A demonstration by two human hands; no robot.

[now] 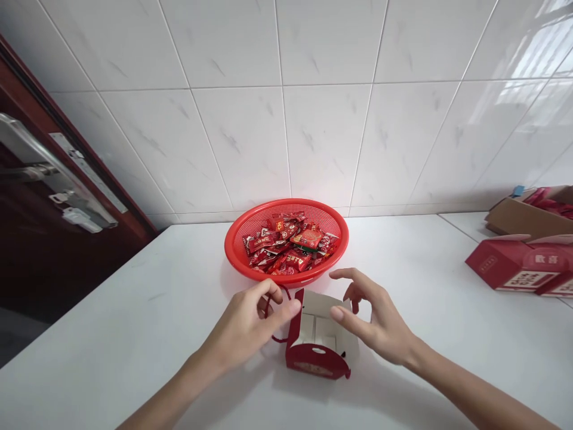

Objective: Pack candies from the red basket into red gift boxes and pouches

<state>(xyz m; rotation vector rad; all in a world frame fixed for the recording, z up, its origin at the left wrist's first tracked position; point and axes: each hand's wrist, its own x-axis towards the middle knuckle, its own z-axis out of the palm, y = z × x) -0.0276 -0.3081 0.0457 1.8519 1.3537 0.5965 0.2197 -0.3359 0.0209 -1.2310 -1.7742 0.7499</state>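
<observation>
A small red gift box (316, 360) with a white inside stands open at the top on the white counter. A dark red cord (280, 340) loops out from its left side. My left hand (248, 325) is at that side, thumb stretched to the box's left wall and apart from the curled fingers; the cord passes by these fingers, and whether they touch it I cannot tell. Over the right side of the box hovers my right hand (378, 316), fingers and thumb spread with nothing between them. Just behind the box sits a red plastic basket (233, 242) holding many red-wrapped candies (290, 245).
On the right lie closed red gift boxes (521, 263), with a brown cardboard box (528, 218) of red items behind them. A white tiled wall (326, 131) rises at the counter's back. A dark red door (27, 197) with handle and keys is at left.
</observation>
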